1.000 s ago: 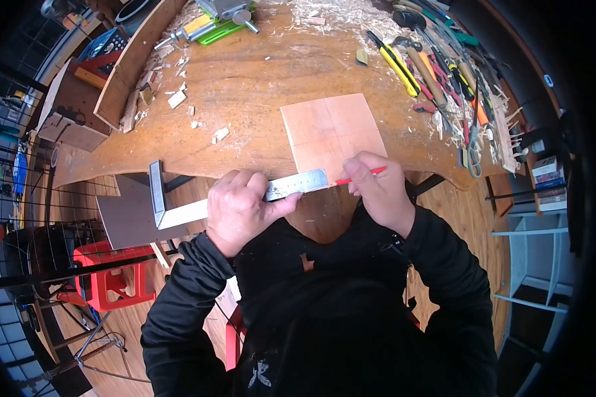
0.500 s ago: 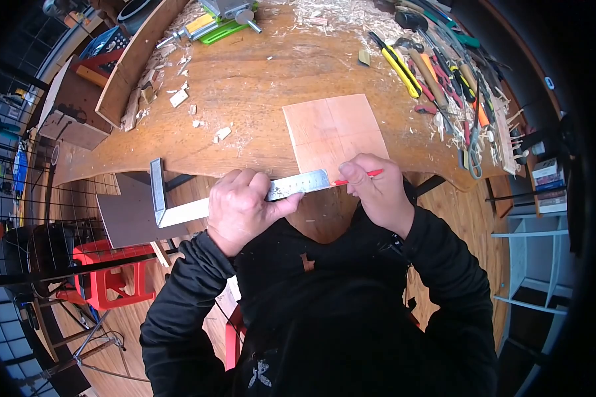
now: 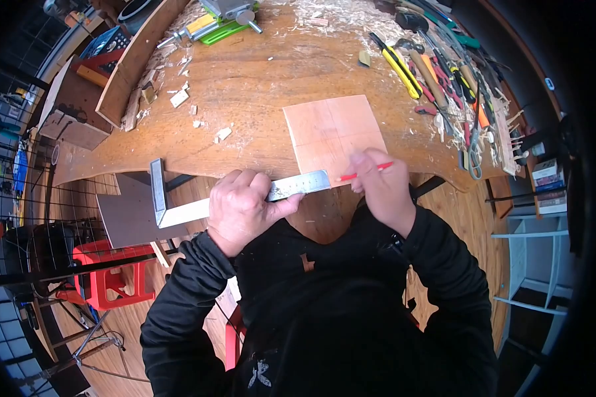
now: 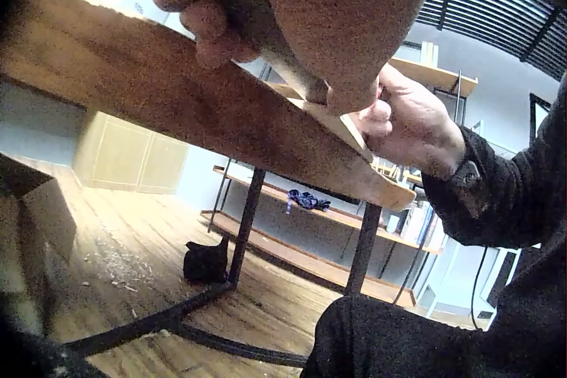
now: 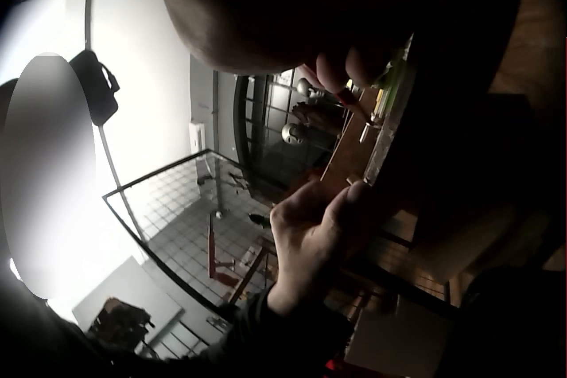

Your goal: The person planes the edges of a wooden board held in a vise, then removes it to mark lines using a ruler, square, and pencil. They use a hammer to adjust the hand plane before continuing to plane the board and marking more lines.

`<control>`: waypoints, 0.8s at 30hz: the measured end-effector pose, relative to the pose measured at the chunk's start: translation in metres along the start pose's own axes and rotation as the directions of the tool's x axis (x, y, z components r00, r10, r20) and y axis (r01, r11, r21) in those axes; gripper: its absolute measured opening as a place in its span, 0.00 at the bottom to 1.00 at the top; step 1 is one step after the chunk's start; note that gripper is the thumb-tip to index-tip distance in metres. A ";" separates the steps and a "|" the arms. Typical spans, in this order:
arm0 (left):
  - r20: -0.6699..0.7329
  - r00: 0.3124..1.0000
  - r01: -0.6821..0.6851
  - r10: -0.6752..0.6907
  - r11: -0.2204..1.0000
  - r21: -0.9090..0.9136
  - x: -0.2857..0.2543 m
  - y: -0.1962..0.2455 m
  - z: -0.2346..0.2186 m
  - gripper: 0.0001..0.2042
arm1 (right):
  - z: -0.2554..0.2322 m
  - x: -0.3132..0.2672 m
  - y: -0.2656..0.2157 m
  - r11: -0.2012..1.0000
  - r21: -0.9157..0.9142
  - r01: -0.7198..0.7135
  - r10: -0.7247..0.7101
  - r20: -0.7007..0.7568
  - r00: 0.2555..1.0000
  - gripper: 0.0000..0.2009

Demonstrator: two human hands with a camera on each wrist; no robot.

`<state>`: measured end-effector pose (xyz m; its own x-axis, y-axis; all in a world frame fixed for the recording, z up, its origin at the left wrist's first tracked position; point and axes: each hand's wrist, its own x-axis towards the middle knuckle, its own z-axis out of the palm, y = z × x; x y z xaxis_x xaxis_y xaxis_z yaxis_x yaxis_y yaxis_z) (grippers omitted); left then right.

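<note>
In the head view my left hand (image 3: 238, 208) grips the steel blade of a try square (image 3: 185, 213), thumb below and fingers over the top. The blade's marked end overlaps the near edge of a thin square wooden board (image 3: 334, 126) with faint crossing lines. My right hand (image 3: 385, 195) pinches a red pencil (image 3: 349, 176), its tip pointing left, close over the board's near edge and a little right of the blade's end. The square's dark stock (image 3: 157, 188) sticks out beyond the table edge at left. In the right wrist view the left hand (image 5: 306, 241) shows beyond the dark right hand.
The board lies at the front of a wooden workbench (image 3: 245, 99). A yellow utility knife (image 3: 398, 69) and several hand tools lie at the right among shavings. A green-based vise (image 3: 225, 26) stands at the back, and a red stool (image 3: 116, 281) on the floor at left.
My right hand has shifted slightly right with the pencil, so its tip stands farther from the blade's end. The left hand and the try square stay nearly in place.
</note>
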<state>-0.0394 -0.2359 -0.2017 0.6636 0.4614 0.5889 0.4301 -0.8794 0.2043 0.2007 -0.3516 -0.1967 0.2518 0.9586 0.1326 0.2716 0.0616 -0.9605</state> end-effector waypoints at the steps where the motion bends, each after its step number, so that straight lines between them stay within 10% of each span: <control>1: 0.001 1.000 0.003 -0.003 1.000 0.002 -0.001 -0.001 0.000 0.27 | 0.000 0.001 0.002 0.992 0.093 -0.081 0.087 -0.059 0.995 0.23; 24: -0.004 1.000 -0.013 0.013 1.000 0.012 0.000 -0.001 0.001 0.28 | 0.003 0.000 -0.004 0.997 -0.064 0.043 -0.042 0.025 0.999 0.22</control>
<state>-0.0392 -0.2351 -0.2022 0.6665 0.4495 0.5948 0.4291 -0.8837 0.1870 0.1966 -0.3512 -0.1932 0.2167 0.9619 0.1664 0.3414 0.0850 -0.9361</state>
